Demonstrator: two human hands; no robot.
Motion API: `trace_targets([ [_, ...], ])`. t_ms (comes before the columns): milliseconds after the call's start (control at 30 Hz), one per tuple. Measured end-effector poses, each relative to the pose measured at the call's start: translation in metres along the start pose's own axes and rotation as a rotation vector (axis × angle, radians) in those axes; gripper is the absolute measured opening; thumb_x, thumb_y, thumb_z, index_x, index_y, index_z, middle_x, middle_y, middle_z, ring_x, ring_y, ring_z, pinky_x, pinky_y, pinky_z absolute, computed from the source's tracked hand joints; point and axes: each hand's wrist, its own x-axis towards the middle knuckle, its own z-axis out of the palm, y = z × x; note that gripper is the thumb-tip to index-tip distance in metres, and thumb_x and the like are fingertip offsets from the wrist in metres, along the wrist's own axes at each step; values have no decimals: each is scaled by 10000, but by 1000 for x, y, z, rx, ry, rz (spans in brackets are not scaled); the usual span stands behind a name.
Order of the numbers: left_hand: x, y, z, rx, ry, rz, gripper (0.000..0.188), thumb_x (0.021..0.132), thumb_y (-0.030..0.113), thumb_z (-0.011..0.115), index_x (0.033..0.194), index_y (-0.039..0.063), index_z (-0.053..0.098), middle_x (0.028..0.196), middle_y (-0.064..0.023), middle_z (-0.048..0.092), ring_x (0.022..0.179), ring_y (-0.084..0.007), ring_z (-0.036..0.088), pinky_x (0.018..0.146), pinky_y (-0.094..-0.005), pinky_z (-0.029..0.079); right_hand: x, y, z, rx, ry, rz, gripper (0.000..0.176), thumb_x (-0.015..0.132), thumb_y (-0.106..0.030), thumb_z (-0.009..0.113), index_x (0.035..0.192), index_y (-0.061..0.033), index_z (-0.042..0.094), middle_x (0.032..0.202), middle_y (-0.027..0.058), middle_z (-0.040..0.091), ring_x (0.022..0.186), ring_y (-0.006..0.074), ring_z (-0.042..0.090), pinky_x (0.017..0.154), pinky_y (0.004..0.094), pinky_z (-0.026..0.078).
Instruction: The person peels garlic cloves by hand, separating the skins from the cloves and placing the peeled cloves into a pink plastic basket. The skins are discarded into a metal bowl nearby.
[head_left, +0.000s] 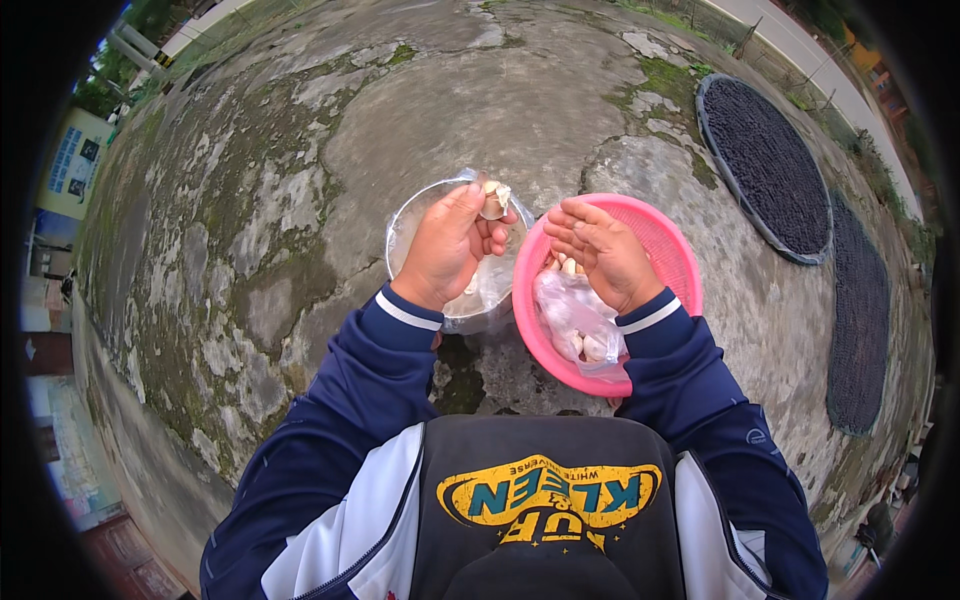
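Between the thumb and fingers of my left hand (450, 244) is a partly broken garlic bulb (495, 199), its papery skin torn. That hand is above a round container lined with clear plastic (400, 225), with some pale scraps inside. My right hand (604, 253) holds nothing I can see; its fingers are extended over a pink plastic basket (679, 247). In the basket lie loose garlic cloves (568, 265) and a thin clear plastic bag (559, 304) with garlic bulbs (594, 348) in it. My right hand and forearm hide part of the basket.
Cracked, mossy concrete (450, 97) spreads around the containers. At the right, a round tray (769, 165) holds many small dark pieces, and a dark strip of similar material (859, 322) lies beside it. A printed sign (75, 165) is at the far left.
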Motion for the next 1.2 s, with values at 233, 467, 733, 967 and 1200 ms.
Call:
trace_targets([
  [233,10,-28,32,337,-147,-241,287,940,334,485,909,56,553,797,-26,580,615,-95,540,542,-235,449,-26,-16,-10,-197,-147,-29,339,954,-294,453,1119,-6,521,843,53,573,606,95,540,540,220,459],
  [467,23,-46,58,580,-239,-329,311,941,338,481,918,36,551,768,-32,578,583,-84,537,500,-218,440,-52,-25,-23,-478,-159,-60,279,903,-150,542,1151,-22,530,816,7,560,598,48,491,514,189,416],
  [733,26,-54,85,432,-374,-245,361,852,196,644,1126,1,513,913,-45,605,718,-71,555,616,-200,450,-70,-30,-38,-266,28,-240,216,877,-64,559,1082,-17,510,863,35,589,671,66,548,560,209,460],
  [967,29,-66,88,453,-409,-183,319,827,133,671,1077,5,521,902,-33,598,769,-71,558,635,-205,453,-77,-33,-43,-289,30,-209,154,881,-80,566,1012,-25,507,779,38,594,618,64,543,521,199,447],
  [1200,27,-62,86,755,-611,63,287,934,292,508,945,6,523,814,-30,543,719,-88,493,627,-235,420,-80,-32,-43,-397,-33,-214,127,911,-113,512,1001,-24,507,783,28,571,640,48,517,516,207,419],
])
